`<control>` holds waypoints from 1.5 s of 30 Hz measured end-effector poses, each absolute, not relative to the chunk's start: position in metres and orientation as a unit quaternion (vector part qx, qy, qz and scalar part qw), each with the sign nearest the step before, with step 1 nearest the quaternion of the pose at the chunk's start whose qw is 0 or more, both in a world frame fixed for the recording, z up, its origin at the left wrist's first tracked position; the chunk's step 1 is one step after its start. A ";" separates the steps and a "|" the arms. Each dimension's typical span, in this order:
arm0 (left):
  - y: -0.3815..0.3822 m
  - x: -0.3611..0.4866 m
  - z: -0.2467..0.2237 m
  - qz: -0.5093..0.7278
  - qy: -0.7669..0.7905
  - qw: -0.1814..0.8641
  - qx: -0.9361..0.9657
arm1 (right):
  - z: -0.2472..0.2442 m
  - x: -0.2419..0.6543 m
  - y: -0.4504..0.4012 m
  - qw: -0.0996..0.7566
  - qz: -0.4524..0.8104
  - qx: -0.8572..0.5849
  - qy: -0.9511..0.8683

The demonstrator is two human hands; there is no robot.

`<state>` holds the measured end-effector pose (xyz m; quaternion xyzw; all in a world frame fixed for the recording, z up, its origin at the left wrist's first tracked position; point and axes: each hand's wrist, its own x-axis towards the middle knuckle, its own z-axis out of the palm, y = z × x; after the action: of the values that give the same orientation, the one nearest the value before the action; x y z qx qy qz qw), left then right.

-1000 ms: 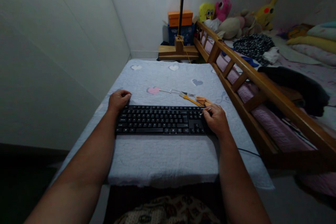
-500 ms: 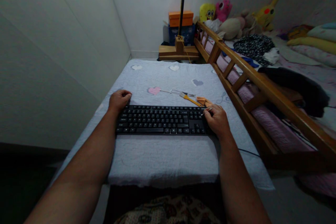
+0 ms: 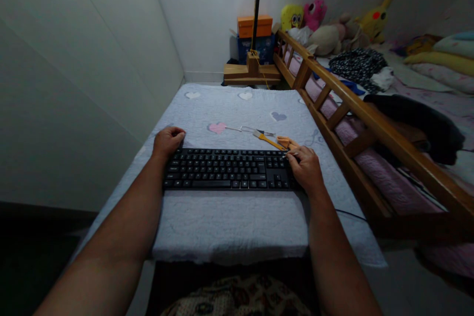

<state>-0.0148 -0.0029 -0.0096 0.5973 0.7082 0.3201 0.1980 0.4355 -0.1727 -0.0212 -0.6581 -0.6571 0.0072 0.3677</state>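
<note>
Presently, on the cloth-covered tabletop [image 3: 229,219]: one black keyboard [image 3: 218,170], lying flat across the middle, its space bar on the side toward me.

Hands: two, bare, set well apart. My left hand [image 3: 168,141], fingers curled, is at the keyboard's far left corner; whether it grips the edge I cannot tell. My right hand [image 3: 305,164], over the keyboard's right end, has thumb and fingers pinched on one thin white stick [image 3: 285,157]. Most of the stick is covered by my fingers; whether its tip touches a key is too small to make out.

Beyond the keyboard: one brush [image 3: 271,141], yellow-handled, its handle end close to the keyboard's far edge; one orange cloth [image 3: 284,141], partly behind my right hand; one thin metal tool [image 3: 252,130], its right end lying by the brush and hard to read.

Keys under my right hand: hidden, uncounted. Cable [image 3: 350,214]: one black stretch, emerging from behind my right forearm; the remainder out of sight.

At the back: two boxes, an orange box [image 3: 244,26] on a blue box [image 3: 244,50], both crossed by one dark pole [image 3: 256,5], its top cut off. To the right: one wooden bed rail [image 3: 355,114], running out of view.
</note>
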 end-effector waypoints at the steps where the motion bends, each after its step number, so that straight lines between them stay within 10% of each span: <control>1: -0.002 -0.015 -0.010 0.320 0.708 0.199 0.597 | -0.021 0.435 -0.173 0.369 0.006 -0.658 -0.657; 45: 0.002 -0.019 -0.015 0.317 0.702 0.197 0.607 | -0.013 0.427 -0.174 0.392 0.036 -0.624 -0.675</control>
<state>-0.0191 0.0017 -0.0155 0.6069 0.7019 0.3167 0.1970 0.4274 -0.1742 -0.0132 -0.6236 -0.6753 0.0358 0.3922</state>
